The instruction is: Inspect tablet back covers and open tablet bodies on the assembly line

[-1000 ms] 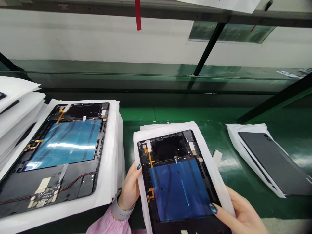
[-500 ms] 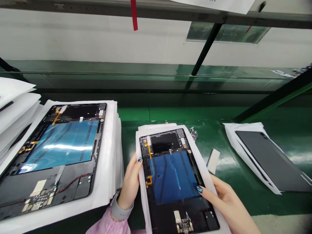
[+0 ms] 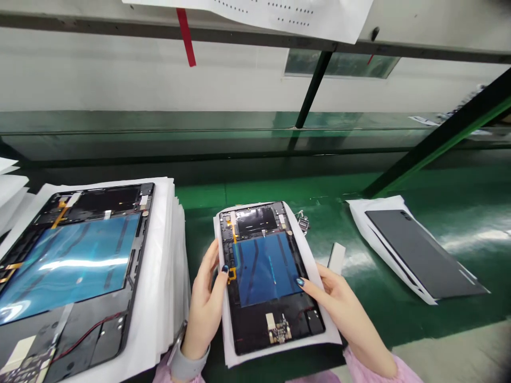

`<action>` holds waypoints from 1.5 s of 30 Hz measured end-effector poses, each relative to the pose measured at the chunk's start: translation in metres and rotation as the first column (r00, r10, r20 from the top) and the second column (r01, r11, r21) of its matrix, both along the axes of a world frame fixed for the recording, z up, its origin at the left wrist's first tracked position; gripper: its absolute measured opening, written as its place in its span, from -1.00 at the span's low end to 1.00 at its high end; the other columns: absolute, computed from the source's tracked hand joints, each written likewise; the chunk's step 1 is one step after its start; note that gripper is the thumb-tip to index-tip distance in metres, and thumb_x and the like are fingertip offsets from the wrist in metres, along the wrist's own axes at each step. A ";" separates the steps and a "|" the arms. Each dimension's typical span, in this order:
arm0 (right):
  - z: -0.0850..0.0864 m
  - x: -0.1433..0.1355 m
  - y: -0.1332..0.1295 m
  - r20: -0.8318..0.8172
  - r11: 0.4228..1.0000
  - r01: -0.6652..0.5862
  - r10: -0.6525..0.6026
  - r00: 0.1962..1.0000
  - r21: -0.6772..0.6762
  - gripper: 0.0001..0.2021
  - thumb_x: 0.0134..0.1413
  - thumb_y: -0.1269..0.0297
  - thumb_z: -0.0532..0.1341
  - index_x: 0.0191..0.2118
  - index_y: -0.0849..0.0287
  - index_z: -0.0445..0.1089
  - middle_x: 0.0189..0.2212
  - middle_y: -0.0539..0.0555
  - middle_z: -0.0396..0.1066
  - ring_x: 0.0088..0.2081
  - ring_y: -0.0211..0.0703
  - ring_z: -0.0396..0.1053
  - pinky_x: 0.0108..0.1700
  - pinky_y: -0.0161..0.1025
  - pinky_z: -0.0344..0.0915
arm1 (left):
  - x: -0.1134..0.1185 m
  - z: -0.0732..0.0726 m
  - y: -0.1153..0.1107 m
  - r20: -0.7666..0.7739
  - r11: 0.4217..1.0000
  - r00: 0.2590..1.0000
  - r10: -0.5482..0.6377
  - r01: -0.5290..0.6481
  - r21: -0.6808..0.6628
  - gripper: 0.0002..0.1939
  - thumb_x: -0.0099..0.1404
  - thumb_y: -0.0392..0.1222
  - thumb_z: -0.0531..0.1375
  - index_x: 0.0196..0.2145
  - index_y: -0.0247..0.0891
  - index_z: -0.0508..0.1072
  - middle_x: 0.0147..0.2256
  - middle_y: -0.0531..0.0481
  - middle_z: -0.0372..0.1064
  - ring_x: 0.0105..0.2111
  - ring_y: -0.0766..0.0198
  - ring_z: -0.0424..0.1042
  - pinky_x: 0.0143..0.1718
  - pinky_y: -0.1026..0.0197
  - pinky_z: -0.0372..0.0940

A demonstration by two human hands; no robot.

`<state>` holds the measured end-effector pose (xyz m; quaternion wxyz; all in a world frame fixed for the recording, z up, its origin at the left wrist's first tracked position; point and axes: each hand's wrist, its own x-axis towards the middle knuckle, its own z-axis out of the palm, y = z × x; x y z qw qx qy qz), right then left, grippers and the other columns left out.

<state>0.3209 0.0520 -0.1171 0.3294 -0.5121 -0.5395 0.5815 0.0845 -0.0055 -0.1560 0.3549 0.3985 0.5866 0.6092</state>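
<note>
Between my hands is an opened tablet (image 3: 259, 322), its inside facing up, with a blue-covered battery (image 3: 265, 268), orange ribbon cables and a small circuit board (image 3: 278, 329). A sheet of white paper (image 3: 309, 255) lies beneath it. My left hand (image 3: 205, 298) grips the tablet's left edge, thumb on top and fingers around the side. My right hand (image 3: 337, 298) grips the right edge, its thumb resting near the battery's lower right corner and its other fingers partly hidden beneath the paper.
On the left stands a tall stack of paper sheets (image 3: 175, 255) topped by another opened tablet (image 3: 90, 335). To the right, dark back covers (image 3: 415, 250) lie on paper. A pale block (image 3: 337, 258) and small metal parts (image 3: 303, 222) sit on the green table (image 3: 391, 314).
The tablet and its paper now show their lower edge, held flatter and slightly farther from me. My left hand has slid lower along its side. The whole view has shifted.
</note>
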 end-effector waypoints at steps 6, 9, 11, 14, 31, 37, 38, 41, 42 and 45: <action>-0.015 -0.004 0.018 0.111 0.992 -0.064 0.052 0.992 0.108 -0.70 0.05 0.09 0.30 -0.18 0.17 0.55 -0.22 0.19 0.59 -0.18 0.14 0.54 -0.08 -0.04 0.48 | -0.001 -0.018 0.002 -0.157 0.993 0.987 -0.043 0.024 -0.118 -0.40 0.48 -0.05 0.04 0.41 -0.08 0.04 0.45 -0.01 -0.10 0.43 0.13 -0.16 0.43 -0.01 -0.29; -0.023 -0.002 0.021 0.210 0.979 -0.083 0.043 0.977 0.189 -0.74 0.05 0.11 0.26 -0.22 0.16 0.55 -0.22 0.19 0.54 -0.18 0.12 0.52 -0.15 -0.06 0.48 | 0.001 -0.019 0.002 -0.154 0.983 0.985 -0.080 0.053 -0.173 -0.37 0.49 -0.03 0.00 0.43 -0.09 -0.04 0.46 0.02 -0.17 0.44 0.14 -0.20 0.43 0.00 -0.32; -0.028 -0.001 0.022 0.231 0.974 -0.085 0.036 0.972 0.210 -0.72 0.06 0.12 0.24 -0.16 0.13 0.53 -0.19 0.18 0.54 -0.15 0.11 0.51 -0.12 -0.05 0.48 | 0.003 -0.017 0.003 -0.170 0.978 0.981 -0.095 0.061 -0.198 -0.37 0.50 -0.04 -0.03 0.44 -0.12 -0.07 0.47 0.04 -0.21 0.44 0.16 -0.23 0.43 0.02 -0.34; -0.034 0.000 0.022 0.214 0.977 -0.081 0.038 0.976 0.196 -0.65 0.08 0.12 0.23 -0.02 0.09 0.47 -0.10 0.17 0.55 -0.09 0.10 0.52 -0.03 -0.01 0.46 | 0.004 -0.015 0.003 -0.195 0.974 0.974 -0.111 0.068 -0.217 -0.37 0.50 -0.04 -0.07 0.44 -0.17 -0.08 0.47 0.04 -0.24 0.44 0.20 -0.25 0.42 0.06 -0.37; -0.021 0.009 0.025 0.312 0.963 -0.097 0.014 0.950 0.251 -0.68 0.11 0.18 0.23 -0.01 0.09 0.42 -0.43 -0.03 0.40 -0.47 -0.16 0.38 -0.41 -0.21 0.35 | 0.010 -0.030 -0.050 -0.351 0.981 0.918 -0.183 0.149 -0.121 -0.35 0.45 -0.14 0.07 0.40 0.23 -0.03 0.45 0.13 -0.09 0.42 0.02 -0.14 0.40 -0.10 -0.12; -0.029 0.008 0.016 0.244 0.986 -0.068 0.028 0.969 0.156 -0.69 0.15 0.15 0.20 -0.02 0.12 0.39 -0.36 0.05 0.53 -0.31 -0.02 0.53 -0.25 -0.14 0.44 | 0.006 -0.031 -0.069 -0.439 0.952 0.845 -0.304 0.287 -0.107 -0.05 0.20 -0.24 0.23 0.44 0.07 -0.13 0.43 -0.08 -0.04 0.37 -0.18 -0.02 0.35 -0.24 -0.01; -0.029 0.007 0.015 0.252 0.985 -0.069 0.028 0.967 0.155 -0.69 0.15 0.15 0.18 -0.01 0.13 0.39 -0.34 0.07 0.54 -0.30 -0.01 0.53 -0.24 -0.13 0.43 | 0.004 -0.031 -0.070 -0.444 0.949 0.840 -0.312 0.292 -0.116 -0.01 0.17 -0.25 0.25 0.44 0.08 -0.14 0.42 -0.10 -0.03 0.36 -0.21 -0.01 0.34 -0.28 0.01; -0.029 0.007 0.014 0.298 0.981 -0.068 0.010 0.954 0.184 -0.67 0.14 0.16 0.17 -0.01 0.15 0.39 -0.32 0.10 0.54 -0.31 0.00 0.52 -0.27 -0.13 0.41 | 0.001 -0.035 -0.070 -0.394 0.956 0.872 -0.291 0.257 -0.139 0.00 0.13 -0.25 0.29 0.42 0.18 -0.08 0.39 -0.02 0.06 0.34 -0.26 0.05 0.32 -0.32 0.04; -0.029 0.008 0.014 0.307 0.979 -0.066 0.004 0.952 0.193 -0.68 0.14 0.16 0.17 -0.01 0.15 0.40 -0.33 0.09 0.53 -0.32 0.00 0.51 -0.28 -0.13 0.41 | 0.001 -0.038 -0.070 -0.363 0.960 0.889 -0.280 0.246 -0.137 -0.01 0.12 -0.21 0.31 0.40 0.23 -0.03 0.38 0.03 0.10 0.32 -0.26 0.07 0.33 -0.30 0.04; -0.028 0.010 0.014 0.318 0.976 -0.065 -0.004 0.948 0.207 -0.69 0.13 0.18 0.18 -0.03 0.14 0.41 -0.40 0.04 0.47 -0.38 -0.05 0.46 -0.32 -0.15 0.38 | 0.002 -0.043 -0.067 -0.290 0.968 0.925 -0.247 0.222 -0.118 -0.02 0.06 -0.08 0.40 0.34 0.36 0.08 0.33 0.15 0.20 0.29 -0.29 0.14 0.33 -0.25 0.09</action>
